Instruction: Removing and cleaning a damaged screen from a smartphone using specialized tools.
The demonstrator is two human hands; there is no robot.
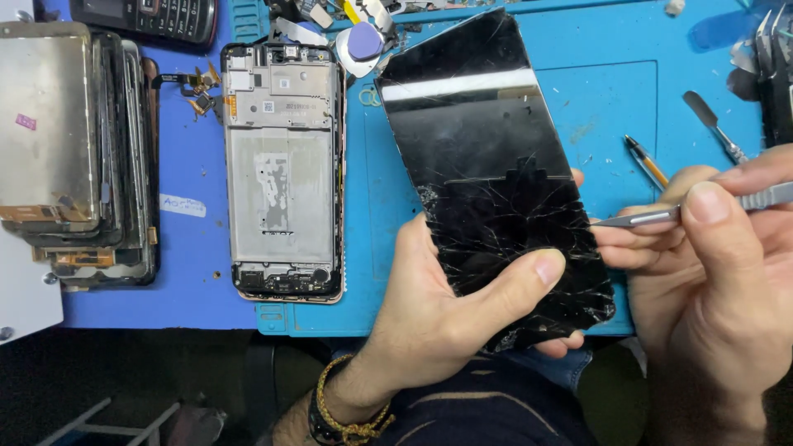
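My left hand (446,318) grips a cracked black phone screen (487,165) from below, thumb laid across its shattered lower part. The screen tilts up over the blue mat. My right hand (714,281) holds a thin metal pry tool (661,216) between thumb and fingers, its flat tip touching the screen's right edge. A bracelet sits on my left wrist.
An opened phone frame (283,169) lies on the blue work mat (611,91) to the left. A stack of old screens (78,149) sits at far left. A pen (646,161), a metal spudger (715,126) and tweezers (772,58) lie at right.
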